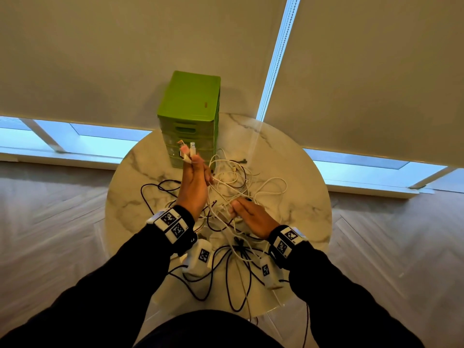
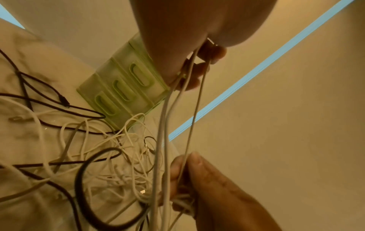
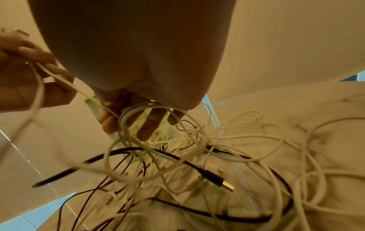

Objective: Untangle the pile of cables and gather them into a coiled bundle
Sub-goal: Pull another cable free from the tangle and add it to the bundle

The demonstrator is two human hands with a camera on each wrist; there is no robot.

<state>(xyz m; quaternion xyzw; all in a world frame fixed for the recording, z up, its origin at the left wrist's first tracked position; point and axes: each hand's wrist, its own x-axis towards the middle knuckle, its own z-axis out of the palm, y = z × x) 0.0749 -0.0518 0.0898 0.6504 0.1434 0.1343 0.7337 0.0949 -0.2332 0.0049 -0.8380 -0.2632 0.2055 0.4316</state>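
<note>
A tangle of white cables (image 1: 241,187) and black cables (image 1: 227,272) lies spread over a round marble table (image 1: 301,197). My left hand (image 1: 193,179) is raised above the pile and grips several white cable ends, whose plugs (image 1: 188,149) stick up past the thumb. From its curled fingers (image 2: 197,73) the white strands (image 2: 164,125) hang down to my right hand (image 2: 207,187), which pinches them between thumb and fingers. The right hand (image 1: 247,213) sits low over the middle of the tangle, with white loops (image 3: 138,112) draped across its fingers (image 3: 146,123). A black USB plug (image 3: 217,179) lies loose below it.
A green plastic drawer unit (image 1: 190,106) stands at the table's far edge, just behind the left hand. Roller blinds (image 1: 376,71) and a window sill are beyond it. Black cable loops hang over the table's near edge (image 1: 236,307). Wooden floor (image 1: 50,234) surrounds the table.
</note>
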